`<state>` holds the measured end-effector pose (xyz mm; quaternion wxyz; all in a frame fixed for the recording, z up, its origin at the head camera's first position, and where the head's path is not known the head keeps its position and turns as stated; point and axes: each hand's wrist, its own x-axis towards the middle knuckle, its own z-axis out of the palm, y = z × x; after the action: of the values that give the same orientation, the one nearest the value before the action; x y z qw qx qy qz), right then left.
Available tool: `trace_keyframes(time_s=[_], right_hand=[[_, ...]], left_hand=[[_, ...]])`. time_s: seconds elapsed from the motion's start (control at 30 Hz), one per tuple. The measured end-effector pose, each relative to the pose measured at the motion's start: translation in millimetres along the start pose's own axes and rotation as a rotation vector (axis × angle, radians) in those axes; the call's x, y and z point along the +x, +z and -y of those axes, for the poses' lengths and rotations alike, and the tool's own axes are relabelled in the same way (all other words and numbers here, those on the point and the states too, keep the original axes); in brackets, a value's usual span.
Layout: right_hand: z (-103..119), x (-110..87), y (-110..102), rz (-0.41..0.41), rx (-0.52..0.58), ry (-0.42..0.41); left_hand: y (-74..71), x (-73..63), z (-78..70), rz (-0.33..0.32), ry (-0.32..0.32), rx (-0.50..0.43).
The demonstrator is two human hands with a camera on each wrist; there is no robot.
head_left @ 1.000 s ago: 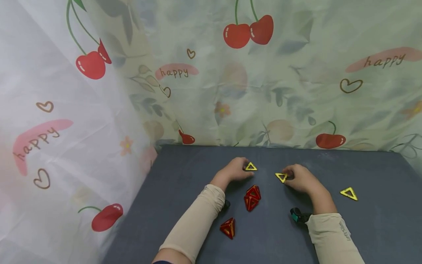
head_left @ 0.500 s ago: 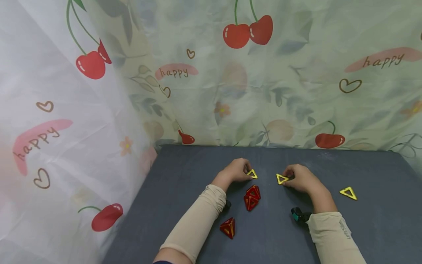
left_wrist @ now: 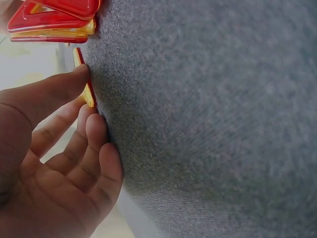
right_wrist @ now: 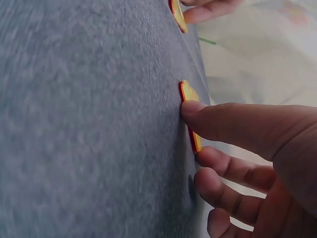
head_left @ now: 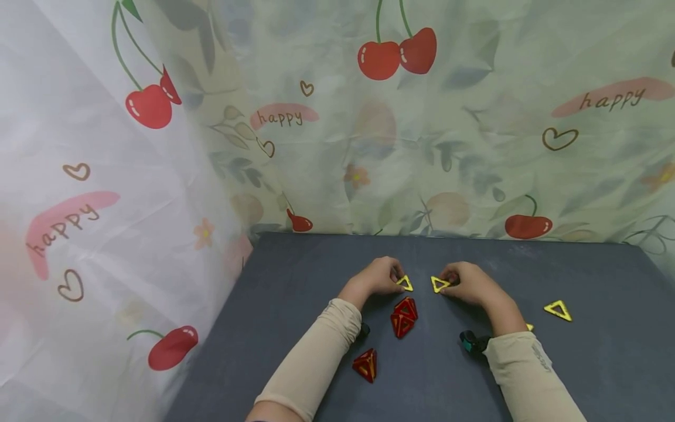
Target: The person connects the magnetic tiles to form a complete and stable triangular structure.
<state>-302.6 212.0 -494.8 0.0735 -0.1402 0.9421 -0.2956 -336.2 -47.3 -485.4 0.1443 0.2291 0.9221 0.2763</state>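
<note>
Head: just beyond the red triangular-tile cluster [head_left: 404, 317], the left hand [head_left: 375, 275] pinches one yellow triangle frame [head_left: 409, 284]; beyond the cluster and rightward, the right hand [head_left: 470, 285] pinches a second yellow triangle [head_left: 433, 285]. A loose yellow triangle [head_left: 566, 310] lies well right of the cluster, a red pyramid [head_left: 365, 365] nearer and left.

Left wrist: thumb and fingers hold their frame near the cluster.

Right wrist: thumb and fingers grip theirs.

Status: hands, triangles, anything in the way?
Left hand pinching yellow triangle; right hand pinching second triangle. Triangles apart, nothing seen between. Red pieces close, outside the gap.
</note>
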Motion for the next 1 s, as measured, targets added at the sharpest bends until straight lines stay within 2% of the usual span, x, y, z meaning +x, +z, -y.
trace_keyframes(time_s=[0.43, 0.77, 1.0], right_hand=[[17, 16.7, 19, -0.005, 0.027, -0.118], [23, 16.4, 20, -0.008, 0.013, -0.126], [26, 16.5, 19, -0.022, 0.039, -0.136]], left_hand=[[-0.8, -1.3, -5.0, 0.033, 0.009, -0.019], [-0.1, 0.8, -4.4, 0.025, 0.018, -0.017], [-0.3, -4.4, -5.9, 0.021, 0.017, -0.056]])
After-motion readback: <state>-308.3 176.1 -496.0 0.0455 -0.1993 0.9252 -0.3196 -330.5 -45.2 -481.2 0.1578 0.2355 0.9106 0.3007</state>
